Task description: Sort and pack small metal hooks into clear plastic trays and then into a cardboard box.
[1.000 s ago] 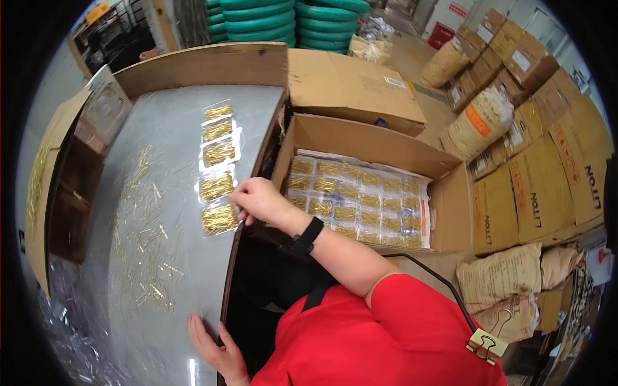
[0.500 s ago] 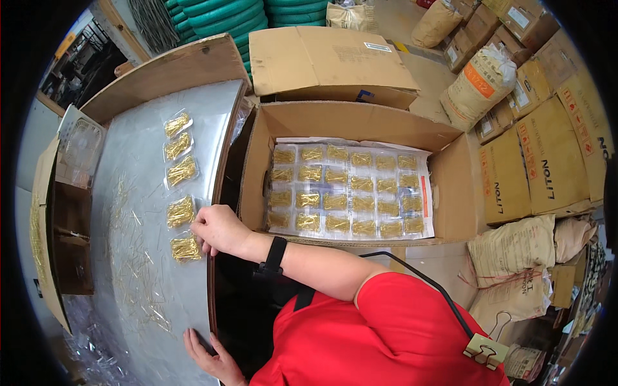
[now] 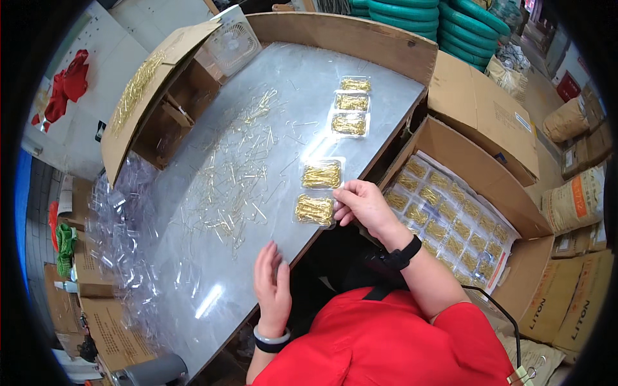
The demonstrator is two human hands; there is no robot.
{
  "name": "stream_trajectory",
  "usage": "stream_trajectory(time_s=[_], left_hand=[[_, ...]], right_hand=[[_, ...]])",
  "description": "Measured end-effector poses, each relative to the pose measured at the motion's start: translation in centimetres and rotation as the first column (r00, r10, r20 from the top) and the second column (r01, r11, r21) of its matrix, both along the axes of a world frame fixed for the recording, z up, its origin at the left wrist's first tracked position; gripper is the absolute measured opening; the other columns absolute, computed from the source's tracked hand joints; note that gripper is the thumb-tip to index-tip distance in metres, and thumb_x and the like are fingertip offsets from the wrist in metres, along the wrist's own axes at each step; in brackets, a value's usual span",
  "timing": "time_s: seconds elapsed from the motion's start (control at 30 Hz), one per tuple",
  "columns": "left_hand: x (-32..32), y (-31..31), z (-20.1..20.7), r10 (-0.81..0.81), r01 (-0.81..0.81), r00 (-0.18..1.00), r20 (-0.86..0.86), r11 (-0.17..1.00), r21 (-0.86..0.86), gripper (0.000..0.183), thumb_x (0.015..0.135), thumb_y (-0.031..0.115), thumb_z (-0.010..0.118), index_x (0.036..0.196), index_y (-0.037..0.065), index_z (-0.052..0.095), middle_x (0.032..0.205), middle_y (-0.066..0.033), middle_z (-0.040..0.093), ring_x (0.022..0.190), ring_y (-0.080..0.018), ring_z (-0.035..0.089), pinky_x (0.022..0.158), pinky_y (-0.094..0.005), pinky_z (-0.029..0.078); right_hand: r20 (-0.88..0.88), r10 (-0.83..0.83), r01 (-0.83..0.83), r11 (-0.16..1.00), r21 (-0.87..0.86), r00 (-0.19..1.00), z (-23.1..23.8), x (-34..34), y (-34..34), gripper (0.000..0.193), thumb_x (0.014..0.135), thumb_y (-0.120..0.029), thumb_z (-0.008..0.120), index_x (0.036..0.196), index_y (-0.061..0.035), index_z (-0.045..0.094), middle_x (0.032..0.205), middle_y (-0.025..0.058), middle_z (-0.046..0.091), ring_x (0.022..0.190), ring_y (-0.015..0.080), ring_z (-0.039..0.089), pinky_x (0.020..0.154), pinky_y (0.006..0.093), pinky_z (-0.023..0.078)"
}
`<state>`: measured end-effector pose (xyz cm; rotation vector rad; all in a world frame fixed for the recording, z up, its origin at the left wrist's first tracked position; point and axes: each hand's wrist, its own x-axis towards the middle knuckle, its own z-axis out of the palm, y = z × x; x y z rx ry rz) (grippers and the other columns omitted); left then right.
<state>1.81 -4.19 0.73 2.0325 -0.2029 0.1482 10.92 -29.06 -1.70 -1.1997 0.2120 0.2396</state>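
Observation:
My right hand is at the table's right edge, its thumb and fingers pinched on the right rim of the nearest clear plastic pack, which is filled with thin gold wire pieces. Just beyond it lies a second such pack, close to my fingertips. Three more packs form a row farther up the metal tabletop. My left hand hovers by the near edge, fingers stretched out and thumb apart, holding nothing. Loose gold wire pieces are scattered to the left of the packs.
Right of the table stands an open carton with rows of filled packs inside. A heap of clear plastic trays covers the table's left side. Beyond are a cardboard box with gold pieces on top, a white fan and green hose coils.
The view has turned left, so the table and packs appear farther right. My left hand has come up from the near edge. My right hand stays at the nearest pack's rim.

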Motion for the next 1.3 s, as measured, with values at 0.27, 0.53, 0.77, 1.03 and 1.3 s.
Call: stream_trajectory(time_s=[0.27, 0.53, 0.77, 1.03, 1.3], left_hand=[[3.8, -2.3, 0.8, -0.211, -0.165, 0.909, -0.360, 0.611, -0.774, 0.048, 0.109, 0.028, 0.045, 0.141, -0.008, 0.044, 0.141, -0.0213, 0.051, 0.130, -0.0300, 0.053, 0.108, -0.0462, 0.046], [5.0, -3.6, 0.7, -0.538, -0.234, 0.737, -0.409, 0.364, -0.901, 0.057, 0.110, 0.044, 0.034, 0.144, -0.001, 0.042, 0.140, -0.0223, 0.054, 0.126, -0.0322, 0.058, 0.105, -0.0463, 0.050], [2.8, -5.2, 0.7, -0.498, -0.205, 0.740, -0.451, 0.472, -0.857, 0.038, 0.111, 0.029, 0.039, 0.133, 0.000, 0.050, 0.123, -0.0154, 0.064, 0.107, -0.0234, 0.069, 0.090, -0.0381, 0.059], [0.3, -6.5, 0.7, -0.584, -0.162, 0.708, -0.397, 0.414, -0.896, 0.038, 0.110, 0.030, 0.043, 0.133, 0.000, 0.049, 0.125, -0.0132, 0.063, 0.110, -0.0200, 0.066, 0.095, -0.0362, 0.057], [-1.5, -9.9, -1.0, -0.625, -0.126, 0.651, -0.431, 0.470, -0.873, 0.039, 0.109, 0.031, 0.045, 0.133, 0.001, 0.048, 0.126, -0.0121, 0.062, 0.111, -0.0192, 0.065, 0.094, -0.0357, 0.057]], right_hand=[[-0.025, 0.094, -0.093, 0.995, 0.041, 0.995, 1.5, -2.5, -0.5, 0.020, 0.100, -0.022, 0.064, 0.098, -0.0013, 0.063, 0.081, 0.0061, 0.068, 0.065, 0.0139, 0.067, 0.055, 0.0250, 0.056], [-0.018, 0.250, -0.249, 0.966, 0.070, 0.968, 3.4, -5.6, -0.7, 0.017, 0.101, -0.020, 0.062, 0.098, -0.0034, 0.064, 0.081, 0.0024, 0.067, 0.065, 0.0114, 0.067, 0.055, 0.0230, 0.055], [-0.002, 0.277, -0.271, 0.937, -0.221, 0.961, 4.0, -8.4, -1.3, 0.021, 0.101, -0.023, 0.063, 0.096, -0.0026, 0.063, 0.081, 0.0010, 0.065, 0.068, 0.0087, 0.065, 0.056, 0.0224, 0.052], [0.062, 0.039, -0.021, 0.962, -0.273, 0.997, 4.0, -9.5, -4.1, 0.025, 0.103, -0.024, 0.061, 0.106, 0.0006, 0.065, 0.091, 0.0049, 0.067, 0.077, 0.0108, 0.066, 0.065, 0.0243, 0.055], [-0.103, 0.106, -0.122, 0.978, -0.171, 0.989, 2.3, -10.6, -8.2, 0.021, 0.101, -0.020, 0.061, 0.108, -0.0005, 0.063, 0.095, 0.0063, 0.067, 0.085, 0.0148, 0.068, 0.074, 0.0293, 0.059]])
